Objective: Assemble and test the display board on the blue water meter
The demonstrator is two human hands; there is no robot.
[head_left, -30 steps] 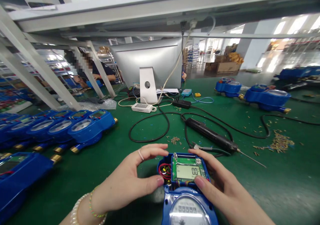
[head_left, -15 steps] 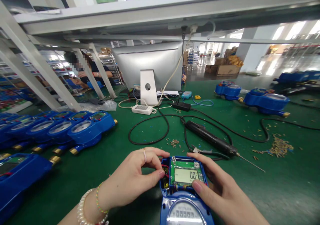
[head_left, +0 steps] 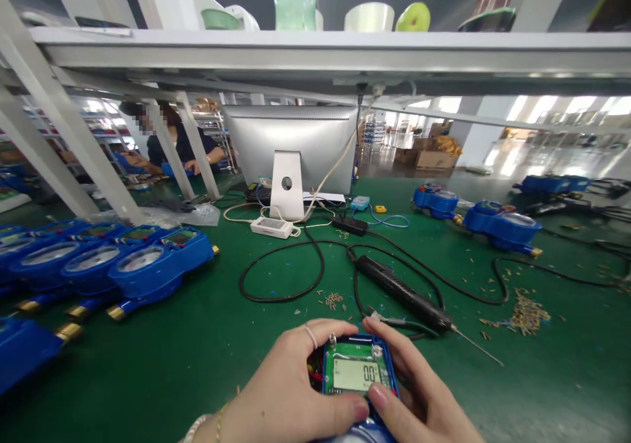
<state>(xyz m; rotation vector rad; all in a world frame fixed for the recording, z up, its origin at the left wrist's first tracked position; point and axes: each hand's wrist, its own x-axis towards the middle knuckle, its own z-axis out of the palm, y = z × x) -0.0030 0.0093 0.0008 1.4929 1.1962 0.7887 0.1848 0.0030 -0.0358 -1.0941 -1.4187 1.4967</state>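
Observation:
A blue water meter (head_left: pixel 389 371) lies at the bottom centre of the green table, its cover off. A green circuit board with an LCD (head_left: pixel 355 374) reading "00" sits in its open top. My left hand (head_left: pixel 290 397) curls round the meter's left side, thumb pressed on the lower edge of the board. My right hand (head_left: pixel 419 397) grips the right side, thumb at the board's lower right corner. Both hands hold the meter.
A black electric screwdriver (head_left: pixel 401 293) with its cable lies just beyond the meter. A pile of small screws (head_left: pixel 525 313) lies at the right. Several blue meters (head_left: pixel 123 265) line the left; two more (head_left: pixel 493 223) sit far right. A monitor's back (head_left: pixel 290 144) stands behind. A person sits far left.
The view tilted up, so the meter and hands sit lower in frame. My left hand closed in over the meter's left side, with the thumb now on the board's lower edge.

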